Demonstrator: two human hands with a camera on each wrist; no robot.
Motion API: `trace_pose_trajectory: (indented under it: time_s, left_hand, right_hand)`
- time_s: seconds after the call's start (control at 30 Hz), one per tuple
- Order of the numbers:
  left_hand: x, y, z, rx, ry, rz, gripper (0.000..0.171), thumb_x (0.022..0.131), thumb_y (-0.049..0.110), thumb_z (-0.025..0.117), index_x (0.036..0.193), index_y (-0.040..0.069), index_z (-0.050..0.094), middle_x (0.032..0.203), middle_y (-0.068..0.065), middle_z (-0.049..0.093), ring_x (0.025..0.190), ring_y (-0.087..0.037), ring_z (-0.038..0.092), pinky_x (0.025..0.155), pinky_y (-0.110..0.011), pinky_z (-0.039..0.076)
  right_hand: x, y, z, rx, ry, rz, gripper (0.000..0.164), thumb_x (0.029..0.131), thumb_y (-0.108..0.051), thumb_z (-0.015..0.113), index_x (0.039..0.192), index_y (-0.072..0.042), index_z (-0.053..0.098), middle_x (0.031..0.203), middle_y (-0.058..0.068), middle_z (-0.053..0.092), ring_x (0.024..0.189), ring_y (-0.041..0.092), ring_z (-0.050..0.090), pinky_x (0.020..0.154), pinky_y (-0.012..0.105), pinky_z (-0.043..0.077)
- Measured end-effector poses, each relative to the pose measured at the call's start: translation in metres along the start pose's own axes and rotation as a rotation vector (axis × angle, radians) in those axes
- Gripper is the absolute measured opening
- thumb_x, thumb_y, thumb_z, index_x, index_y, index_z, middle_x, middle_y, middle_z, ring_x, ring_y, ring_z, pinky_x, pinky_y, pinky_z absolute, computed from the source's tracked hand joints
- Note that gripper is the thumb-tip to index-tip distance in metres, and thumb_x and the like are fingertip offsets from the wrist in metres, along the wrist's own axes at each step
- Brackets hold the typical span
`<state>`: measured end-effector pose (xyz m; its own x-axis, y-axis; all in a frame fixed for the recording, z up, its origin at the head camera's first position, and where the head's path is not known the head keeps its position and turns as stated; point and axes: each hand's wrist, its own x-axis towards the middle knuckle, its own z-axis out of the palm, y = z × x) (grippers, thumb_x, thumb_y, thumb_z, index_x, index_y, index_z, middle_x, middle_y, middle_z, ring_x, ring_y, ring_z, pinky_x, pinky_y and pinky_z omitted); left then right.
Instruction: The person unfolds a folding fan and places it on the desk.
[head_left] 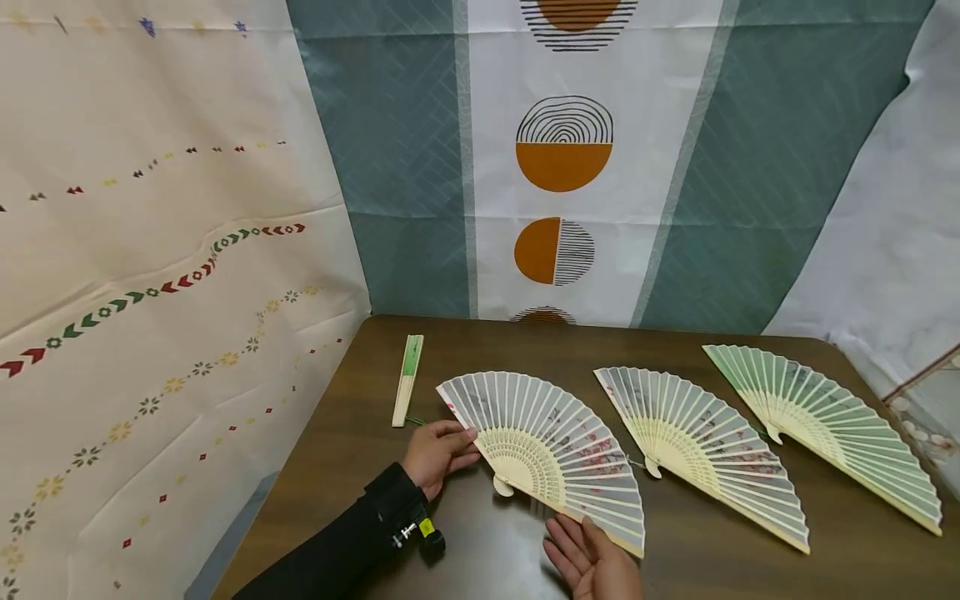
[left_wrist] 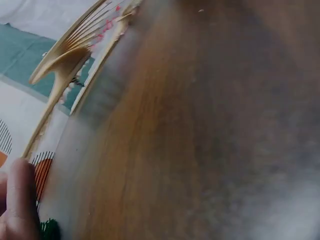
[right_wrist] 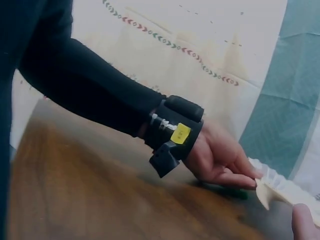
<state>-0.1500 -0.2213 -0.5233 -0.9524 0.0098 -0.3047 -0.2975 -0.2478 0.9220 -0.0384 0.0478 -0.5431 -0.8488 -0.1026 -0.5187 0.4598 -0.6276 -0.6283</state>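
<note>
A paper fan (head_left: 555, 450) with pale bamboo ribs lies spread open on the brown table (head_left: 352, 475). My left hand (head_left: 471, 444) pinches its left outer stick between fingers and thumb. The right wrist view shows that hand (right_wrist: 252, 176) low on the table, fingertips at the fan's edge (right_wrist: 285, 190). My right hand (head_left: 573, 529) lies palm up at the front, straight fingers touching the fan's right outer stick. One of its fingertips (right_wrist: 305, 220) shows in the right wrist view. In the blurred left wrist view, the fan's ribs (left_wrist: 70, 55) and a fingertip (left_wrist: 20, 200) are visible.
Two more open fans lie to the right: a grey one (head_left: 705, 446) and a green one (head_left: 825, 421). A closed fan (head_left: 408, 379) with a green band lies at the back left. Patterned curtains (head_left: 562, 167) hang behind the table. A camera (head_left: 420, 529) is strapped to my left wrist.
</note>
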Motion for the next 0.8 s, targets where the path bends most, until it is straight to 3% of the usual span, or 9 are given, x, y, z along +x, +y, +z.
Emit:
trace_pose_trajectory:
  time_s: [0.1, 0.4, 0.67, 0.7, 0.8]
  left_hand:
    - [-0.004, -0.001, -0.001, 0.048, -0.057, -0.036, 0.013, 0.109, -0.002, 0.072, 0.117, -0.009, 0.066, 0.093, -0.003, 0.079, 0.081, -0.011, 0.081, 0.075, -0.027, 0.074]
    - [-0.003, 0.0, 0.008, 0.138, -0.097, -0.134, 0.018, 0.106, -0.002, 0.077, 0.119, -0.011, 0.068, 0.09, -0.005, 0.08, 0.075, -0.011, 0.079, 0.071, -0.026, 0.073]
    - [0.004, 0.001, 0.019, 0.156, -0.139, -0.15, 0.021, 0.107, -0.003, 0.074, 0.122, -0.015, 0.068, 0.087, -0.005, 0.08, 0.073, -0.009, 0.079, 0.068, -0.022, 0.071]
    - [0.005, 0.002, 0.02, 0.158, -0.142, -0.153, 0.021, 0.107, -0.003, 0.074, 0.123, -0.015, 0.068, 0.087, -0.005, 0.08, 0.073, -0.008, 0.079, 0.068, -0.022, 0.071]
    - [0.006, 0.004, 0.024, 0.17, -0.153, -0.16, 0.023, 0.107, -0.002, 0.074, 0.125, -0.016, 0.067, 0.086, -0.005, 0.08, 0.072, -0.008, 0.078, 0.068, -0.021, 0.071]
  right_hand:
    - [-0.005, 0.004, -0.012, 0.019, -0.012, 0.029, 0.063, 0.124, -0.026, 0.034, 0.17, 0.014, 0.02, 0.108, -0.004, 0.084, 0.101, 0.011, 0.084, 0.106, 0.039, 0.071]
    - [-0.009, 0.002, -0.026, 0.022, 0.015, 0.006, 0.063, 0.124, -0.027, 0.032, 0.169, 0.016, 0.021, 0.11, -0.003, 0.084, 0.102, 0.012, 0.084, 0.104, 0.04, 0.072]
    - [-0.011, -0.005, -0.032, 0.017, 0.007, 0.001, 0.071, 0.124, -0.026, 0.026, 0.173, 0.019, 0.001, 0.11, -0.003, 0.084, 0.102, 0.01, 0.083, 0.108, 0.039, 0.071]
    - [-0.011, -0.006, -0.033, 0.027, 0.006, 0.003, 0.071, 0.124, -0.026, 0.027, 0.173, 0.02, 0.002, 0.11, -0.003, 0.084, 0.102, 0.01, 0.084, 0.108, 0.04, 0.071]
    - [-0.012, -0.01, -0.035, 0.087, -0.002, 0.019, 0.061, 0.125, -0.024, 0.026, 0.167, 0.019, 0.023, 0.108, 0.001, 0.084, 0.101, 0.014, 0.084, 0.107, 0.041, 0.071]
